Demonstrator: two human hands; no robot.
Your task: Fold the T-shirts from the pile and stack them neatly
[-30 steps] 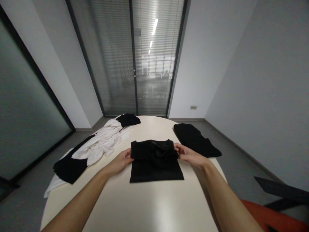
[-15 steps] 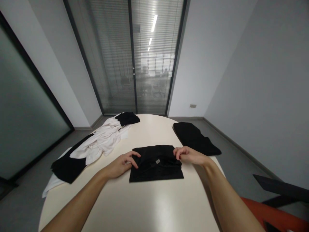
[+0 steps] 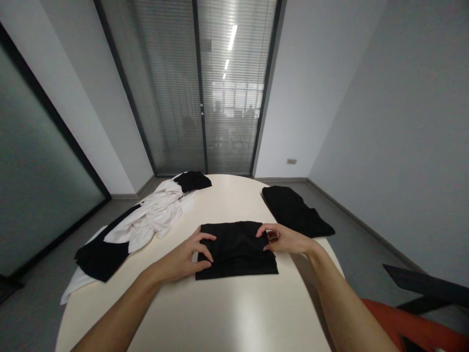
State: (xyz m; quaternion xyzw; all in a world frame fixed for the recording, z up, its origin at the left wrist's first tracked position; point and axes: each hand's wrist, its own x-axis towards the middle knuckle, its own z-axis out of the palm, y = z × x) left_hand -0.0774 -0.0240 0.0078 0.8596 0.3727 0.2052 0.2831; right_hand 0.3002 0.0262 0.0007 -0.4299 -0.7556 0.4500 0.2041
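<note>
A black garment [image 3: 234, 244], folded into a flat rectangle, lies in front of me on the table. Its near edge shows several stacked layers. My left hand [image 3: 186, 256] rests at its left side, fingers spread, with fingertips and thumb touching the cloth. At the right side, my right hand [image 3: 282, 238] is curved with index finger and thumb apart, both touching the garment's edge. Its other fingers are partly hidden behind the thumb and palm.
The pale rounded table [image 3: 198, 313] carries a heap of white clothing [image 3: 154, 215] and black clothing [image 3: 106, 259] along its left edge. Another black garment [image 3: 293, 210] lies at the right edge. A red chair [image 3: 403, 322] stands at lower right.
The garment's upper layer has been laid down toward me, covering the small pale label that showed before. My left hand's fingers have spread, and the right thumb has parted from the index finger.
</note>
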